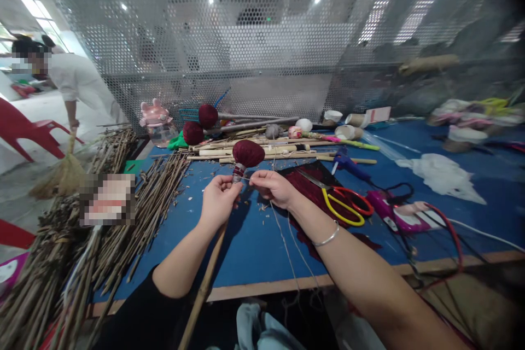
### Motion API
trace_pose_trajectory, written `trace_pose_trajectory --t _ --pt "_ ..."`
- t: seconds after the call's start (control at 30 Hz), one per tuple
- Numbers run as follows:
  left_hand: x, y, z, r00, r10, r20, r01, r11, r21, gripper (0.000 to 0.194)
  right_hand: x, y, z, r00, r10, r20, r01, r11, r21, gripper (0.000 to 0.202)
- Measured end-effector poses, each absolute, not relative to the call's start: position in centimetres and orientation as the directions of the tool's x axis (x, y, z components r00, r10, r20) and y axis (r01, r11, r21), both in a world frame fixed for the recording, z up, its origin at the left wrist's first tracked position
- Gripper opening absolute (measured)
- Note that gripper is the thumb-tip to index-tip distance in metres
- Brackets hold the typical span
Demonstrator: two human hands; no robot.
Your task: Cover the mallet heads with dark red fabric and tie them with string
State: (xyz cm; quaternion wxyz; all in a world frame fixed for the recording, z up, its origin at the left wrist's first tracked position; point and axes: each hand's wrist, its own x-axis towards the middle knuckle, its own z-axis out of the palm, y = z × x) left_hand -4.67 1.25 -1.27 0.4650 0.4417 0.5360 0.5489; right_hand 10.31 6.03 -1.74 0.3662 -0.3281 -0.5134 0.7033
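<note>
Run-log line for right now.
Left hand: gripping stick below maroon ball | Right hand: pinching thread | Scissors: on dark red cloth

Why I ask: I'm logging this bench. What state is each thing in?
Left hand: closed on stick
Right hand: pinching thread
Cloth ball: bound at its neck
Scissors: lying flat
Glue gun: lying on its side
Bottle: upright
Plastic bag: crumpled
Broom: held, bristles down
Twigs: loosely piled

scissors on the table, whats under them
The scissors lie over dark red cloth, with a black piece showing at its far edge. Anything small directly beneath the blades or handles is covered, so I can't tell.
</note>
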Motion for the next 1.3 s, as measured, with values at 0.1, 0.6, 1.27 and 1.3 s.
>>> trace_pose_trajectory --t 0.1,0.6,1.27,1.3 --pt "-4.6 1.3 -1.1 -0.151 0.988 -0.038 -0.099 0.023 0.995 0.032 10.4 5.9 -1.2 -0.521 0.850 -0.083 -0.241 -0.240 -0.940 0.027" --pt "-4.6 1.0 -1.1 0.258 0.941 -0.218 -0.343 0.300 0.890 0.027 9.5 6.6 -2.4 -0.590 0.805 -0.064 -0.267 -0.269 -0.925 0.031" --pt "-7.6 3.8 -2.6 0.000 0.976 -0.218 -0.420 0.197 0.886 0.033 12.3 -6.4 5.9 -0.724 0.678 0.126 0.503 0.645 -0.575 0.020" --pt "-7.7 3.9 -2.7 -0.003 0.976 -0.217 -0.431 0.194 0.881 0.032 13.1 -8.6 6.4 -0.774 0.627 0.089 0.493 0.685 -0.536 0.022"
